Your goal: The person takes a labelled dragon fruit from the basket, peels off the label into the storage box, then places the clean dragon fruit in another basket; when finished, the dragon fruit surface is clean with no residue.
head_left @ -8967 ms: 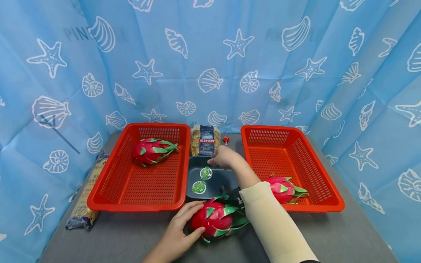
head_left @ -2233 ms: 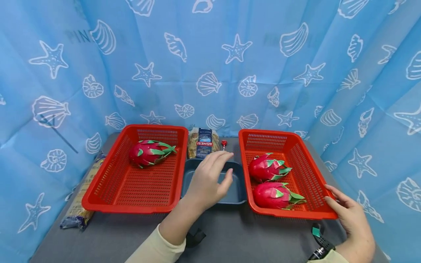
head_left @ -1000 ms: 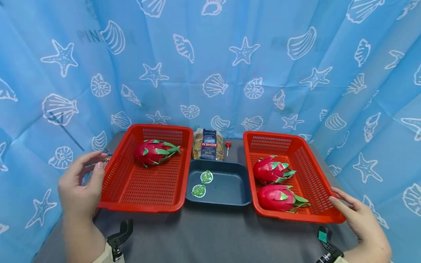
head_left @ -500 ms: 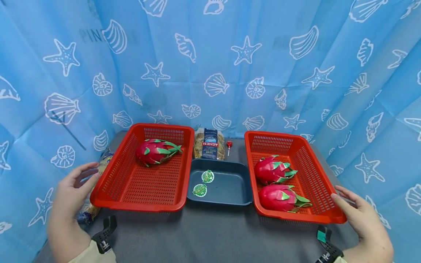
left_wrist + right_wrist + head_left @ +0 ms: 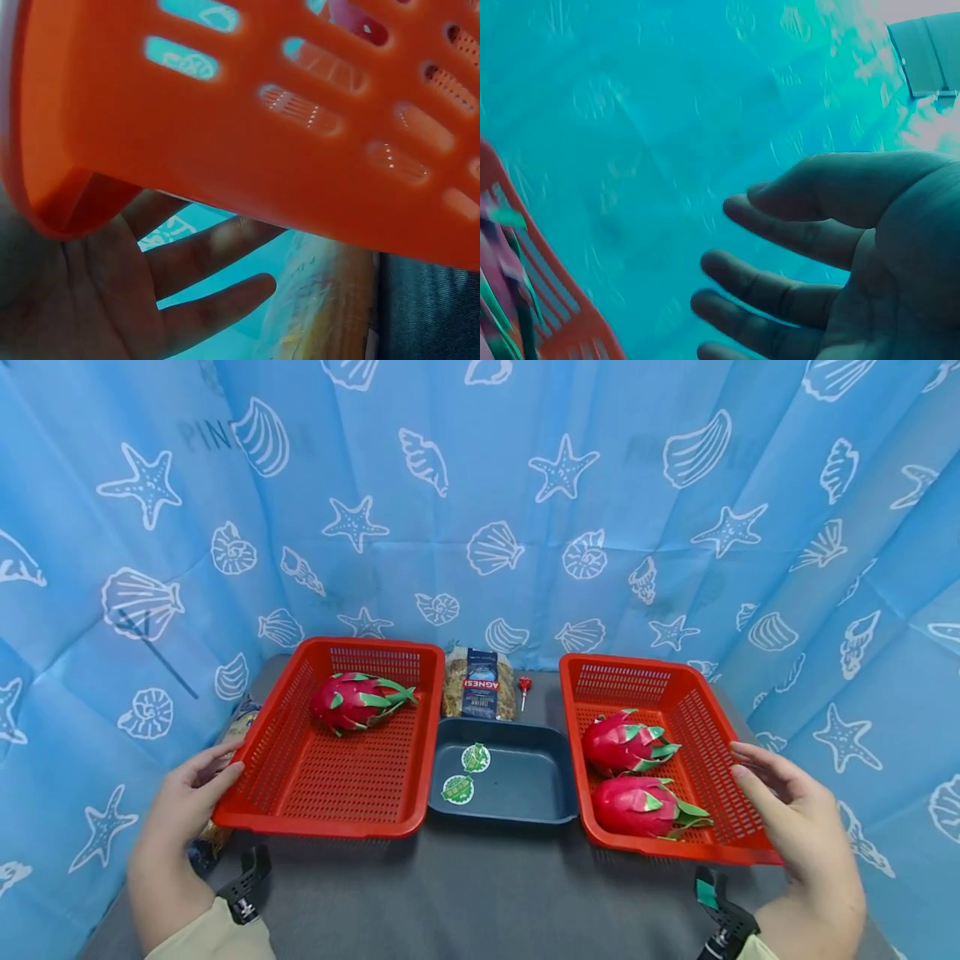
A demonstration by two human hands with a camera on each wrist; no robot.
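Note:
My left hand [image 5: 183, 802] is at the left rim of the left red basket [image 5: 330, 825]. In the left wrist view its fingers [image 5: 217, 307] stretch out beside the basket wall [image 5: 225, 172], which hides part of the hand. One dragon fruit [image 5: 360, 700] lies in that basket. Over the right edge of the right red basket [image 5: 675, 847] hovers my right hand [image 5: 802, 818], holding nothing. Its fingers [image 5: 765, 289] are loosely bent and apart from the basket in the right wrist view. Two dragon fruits [image 5: 626, 743] lie in the right basket, one in front of the other.
Between the baskets sits a dark blue tray [image 5: 517, 785] with two green-and-white round stickers [image 5: 458, 789]. Behind it are an Agnesi pasta bag [image 5: 480, 685] and a red lollipop [image 5: 525, 685]. A long pasta packet [image 5: 213, 839] lies left of the left basket.
Since the earliest frame a dragon fruit has gone from before the tray into the right basket. My left hand has crossed to the left basket; my right hand has just shifted inward from the rim.

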